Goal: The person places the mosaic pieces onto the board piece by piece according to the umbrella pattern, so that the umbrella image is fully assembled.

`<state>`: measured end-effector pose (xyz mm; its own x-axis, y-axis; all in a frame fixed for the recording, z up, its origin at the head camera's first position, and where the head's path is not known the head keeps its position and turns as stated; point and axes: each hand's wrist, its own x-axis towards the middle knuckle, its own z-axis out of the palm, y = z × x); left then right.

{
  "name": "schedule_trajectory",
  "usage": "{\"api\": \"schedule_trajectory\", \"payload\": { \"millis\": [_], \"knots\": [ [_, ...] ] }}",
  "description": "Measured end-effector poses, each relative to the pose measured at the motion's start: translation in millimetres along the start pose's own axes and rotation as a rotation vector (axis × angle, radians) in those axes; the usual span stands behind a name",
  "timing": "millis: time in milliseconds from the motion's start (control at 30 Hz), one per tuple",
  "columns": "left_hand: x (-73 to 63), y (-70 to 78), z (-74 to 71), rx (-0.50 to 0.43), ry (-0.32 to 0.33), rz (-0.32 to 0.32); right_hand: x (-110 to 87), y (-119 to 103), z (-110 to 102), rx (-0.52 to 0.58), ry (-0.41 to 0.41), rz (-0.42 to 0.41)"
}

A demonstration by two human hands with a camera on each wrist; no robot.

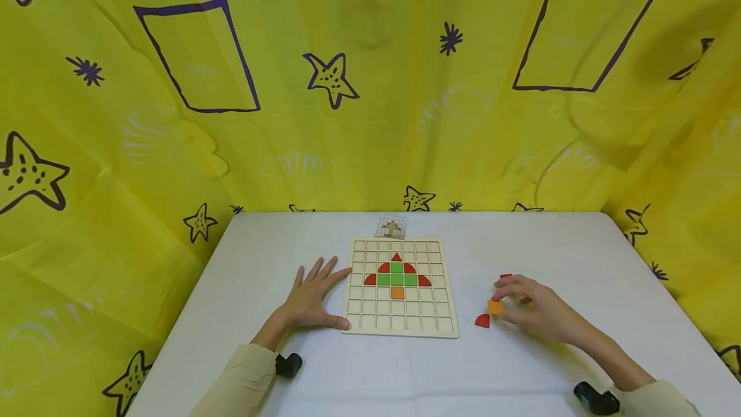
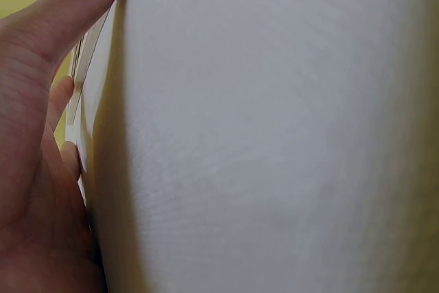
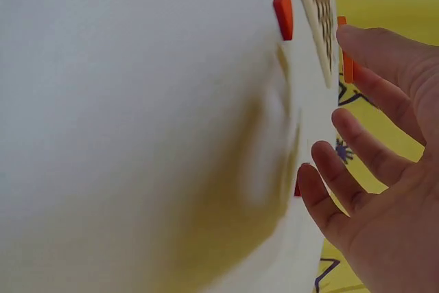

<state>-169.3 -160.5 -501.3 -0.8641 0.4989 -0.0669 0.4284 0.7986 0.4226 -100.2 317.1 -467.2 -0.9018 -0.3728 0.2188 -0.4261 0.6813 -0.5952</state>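
Note:
Fingers spread, my left hand (image 1: pixel 309 300) rests at the left edge of a pale wooden grid board (image 1: pixel 359 323), its thumb and a finger touching the rim. On the board, red, green and orange pieces form a tree shape, with an orange square (image 1: pixel 397 293) at its foot. To the right of the board, my right hand (image 1: pixel 535 307) pinches another orange square (image 1: pixel 494 307) between thumb and finger; the right wrist view shows this orange piece (image 3: pixel 348 60) edge-on. A red quarter-round piece (image 1: pixel 483 321) lies just below it. A second red piece (image 1: pixel 506 276) is partly hidden behind the hand.
Behind the board's far edge stands a small card (image 1: pixel 392 226) with a picture of a similar tree on a grid. The white table (image 1: pixel 278 237) meets a yellow curtain (image 1: pixel 370 147) at the back and sides. A black wrist device (image 1: pixel 288 365) sits at the left sleeve.

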Motion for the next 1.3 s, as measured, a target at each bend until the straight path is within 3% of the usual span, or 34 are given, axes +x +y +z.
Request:
{"api": "schedule_trajectory", "payload": {
  "millis": [200,367,867,1300],
  "knots": [
    [-1.2,-1.2,0.7,-0.006,-0.008,-0.002,16.8,-17,3,0.036,-0.026,0.027],
    [-0.3,-0.5,0.6,0.002,-0.010,-0.001,30.6,-31,13,0.081,-0.024,0.002],
    [-0.5,-0.1,-0.4,-0.007,-0.003,0.005,66.8,-66,61,0.177,-0.073,0.009],
    [1.1,-1.0,0.1,-0.002,-0.005,-0.002,81.5,-80,104,0.244,-0.085,-0.023]
  ]
}}
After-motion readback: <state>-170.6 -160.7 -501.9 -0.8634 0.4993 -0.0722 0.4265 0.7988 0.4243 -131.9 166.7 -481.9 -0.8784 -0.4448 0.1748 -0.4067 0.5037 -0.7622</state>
